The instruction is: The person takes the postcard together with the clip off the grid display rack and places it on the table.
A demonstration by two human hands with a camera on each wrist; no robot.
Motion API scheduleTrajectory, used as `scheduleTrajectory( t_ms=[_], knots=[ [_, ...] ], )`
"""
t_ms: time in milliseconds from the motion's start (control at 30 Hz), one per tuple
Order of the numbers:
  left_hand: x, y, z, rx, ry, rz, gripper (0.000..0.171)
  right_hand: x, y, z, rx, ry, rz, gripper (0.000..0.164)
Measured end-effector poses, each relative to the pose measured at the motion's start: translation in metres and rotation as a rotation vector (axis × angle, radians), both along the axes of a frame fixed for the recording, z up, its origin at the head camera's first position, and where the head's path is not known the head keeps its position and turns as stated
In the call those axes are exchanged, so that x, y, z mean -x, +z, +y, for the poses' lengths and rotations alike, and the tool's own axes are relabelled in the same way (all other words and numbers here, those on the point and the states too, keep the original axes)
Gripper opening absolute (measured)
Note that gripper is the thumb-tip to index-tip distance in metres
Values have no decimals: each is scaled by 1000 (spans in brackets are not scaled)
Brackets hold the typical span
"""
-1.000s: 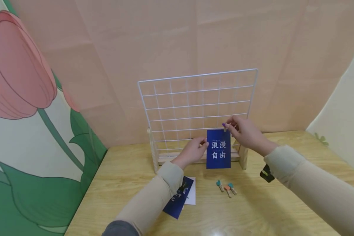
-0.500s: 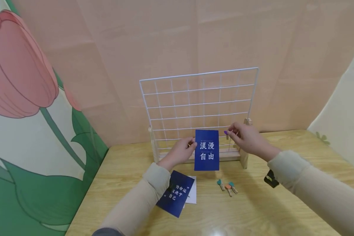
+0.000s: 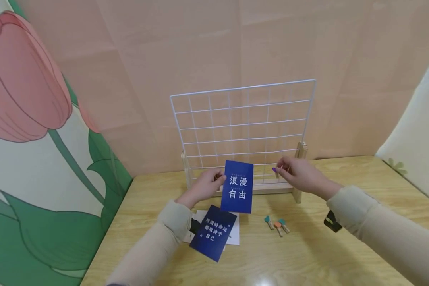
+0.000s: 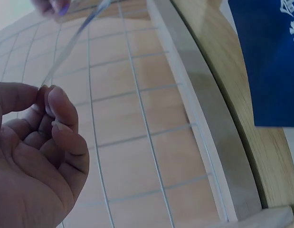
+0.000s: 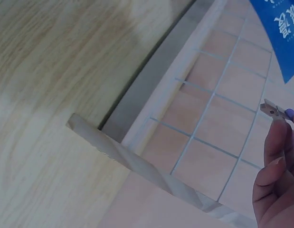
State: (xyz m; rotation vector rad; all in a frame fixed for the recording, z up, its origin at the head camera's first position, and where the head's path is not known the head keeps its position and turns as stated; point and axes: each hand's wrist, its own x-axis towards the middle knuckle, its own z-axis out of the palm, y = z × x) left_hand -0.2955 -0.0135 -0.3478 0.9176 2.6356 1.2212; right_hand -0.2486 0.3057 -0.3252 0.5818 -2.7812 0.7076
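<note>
My left hand (image 3: 204,186) pinches a blue card (image 3: 237,186) with white characters by its left edge. The card is slightly tilted in front of the white wire grid (image 3: 243,87); the left wrist view catches it nearly edge-on. Between thumb and fingertips, my right hand (image 3: 300,174) pinches a small wooden clothespin (image 5: 272,110) with a purple piece on it. That hand is at the lower right of the grid, and a gap separates its clothespin from the card.
The grid stands in a wooden base (image 3: 271,188) on the table. Several clothespins (image 3: 278,225) with teal or orange tops lie in front. Another blue card (image 3: 213,234) overlaps white cards (image 3: 234,234) near my left forearm. A pink cloth (image 3: 128,79) hangs behind.
The held card has moved left and down, away from the right hand, and now leans a little. My right hand has lowered slightly, still pinching its clothespin.
</note>
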Motion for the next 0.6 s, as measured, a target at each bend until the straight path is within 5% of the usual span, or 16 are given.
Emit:
scheduleTrajectory(
  t_ms=[600],
  knots=[
    [-3, -22, -22, 58, -45, -106, 25, -7, -19, 2, -41, 90, -174, 14]
  ],
)
